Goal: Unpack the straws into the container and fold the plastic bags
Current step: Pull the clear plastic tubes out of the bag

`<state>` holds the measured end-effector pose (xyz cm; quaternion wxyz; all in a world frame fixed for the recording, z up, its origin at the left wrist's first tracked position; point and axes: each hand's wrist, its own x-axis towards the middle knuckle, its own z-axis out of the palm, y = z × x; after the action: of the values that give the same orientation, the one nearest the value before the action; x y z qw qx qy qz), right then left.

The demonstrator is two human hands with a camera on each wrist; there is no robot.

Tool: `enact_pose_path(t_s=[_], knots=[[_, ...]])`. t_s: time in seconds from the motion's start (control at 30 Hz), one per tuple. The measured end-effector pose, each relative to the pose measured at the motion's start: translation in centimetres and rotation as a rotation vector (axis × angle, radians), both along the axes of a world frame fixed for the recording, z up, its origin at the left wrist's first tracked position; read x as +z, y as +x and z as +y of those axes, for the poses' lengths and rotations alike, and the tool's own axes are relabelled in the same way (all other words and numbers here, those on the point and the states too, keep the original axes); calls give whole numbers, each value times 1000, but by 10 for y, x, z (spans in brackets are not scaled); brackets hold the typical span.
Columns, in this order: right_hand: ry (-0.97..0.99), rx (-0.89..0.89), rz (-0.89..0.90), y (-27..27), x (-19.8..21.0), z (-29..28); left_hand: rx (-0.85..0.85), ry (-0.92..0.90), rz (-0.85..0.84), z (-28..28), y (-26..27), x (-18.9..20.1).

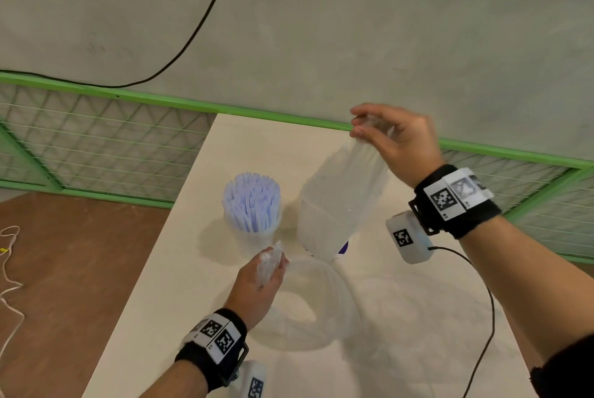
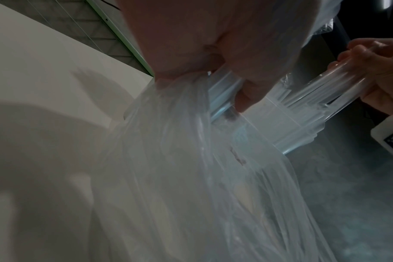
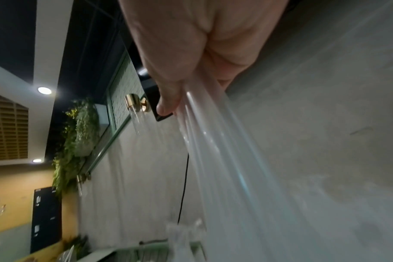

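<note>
Left wrist band: a black strap with printed marker squares (image 1: 214, 335) is worn nearest the camera, low in the head view.
Left hand: the left hand (image 1: 257, 285) is held just above the table, fingers curled round a gathered end of clear plastic; the grip is closed on that plastic.
Loose plastic bag: a clear plastic bag (image 1: 308, 301) is spread in a loop on the table, just right of the left hand, and is continuous with the gathered end gripped there. In the left wrist view it is seen hanging from the fingers as a wide sheet (image 2: 191, 177).
Table: a pale tabletop (image 1: 154, 285) carries the bag and the container.
Straw packet: a clear packet of straws (image 1: 337, 204) is held tilted, its lower end close over the loose bag, its upper end raised. Whether it touches the table cannot be told.
Container: a clear cup (image 1: 254, 237) stands upright left of the packet, apart from it, filled with pale blue straws (image 1: 250, 201) standing on end.
Right hand: the right hand (image 1: 395, 140) is raised, thumb and fingers pinching the packet's top end; the grip is narrow and closed on the packet.
Background: a green-framed mesh rail (image 1: 96, 140) and a grey wall (image 1: 321, 27) with a black cable (image 1: 199, 27) are seen beyond.
</note>
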<state>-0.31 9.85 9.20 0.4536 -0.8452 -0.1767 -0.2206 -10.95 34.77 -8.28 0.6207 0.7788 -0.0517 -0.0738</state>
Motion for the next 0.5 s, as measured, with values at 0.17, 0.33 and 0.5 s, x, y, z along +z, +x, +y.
enact_pose_path(t_s=[0.17, 0.33, 0.5], knots=[[-474, 14, -35, -9, -43, -1, 6, -16, 1, 0, 0, 0], [-563, 17, 176, -18, -62, -5, 7, -23, -1, -2, 0, 0], [-876, 34, 233, -23, -78, -4, 10, -3, -20, -3, 2, 0]])
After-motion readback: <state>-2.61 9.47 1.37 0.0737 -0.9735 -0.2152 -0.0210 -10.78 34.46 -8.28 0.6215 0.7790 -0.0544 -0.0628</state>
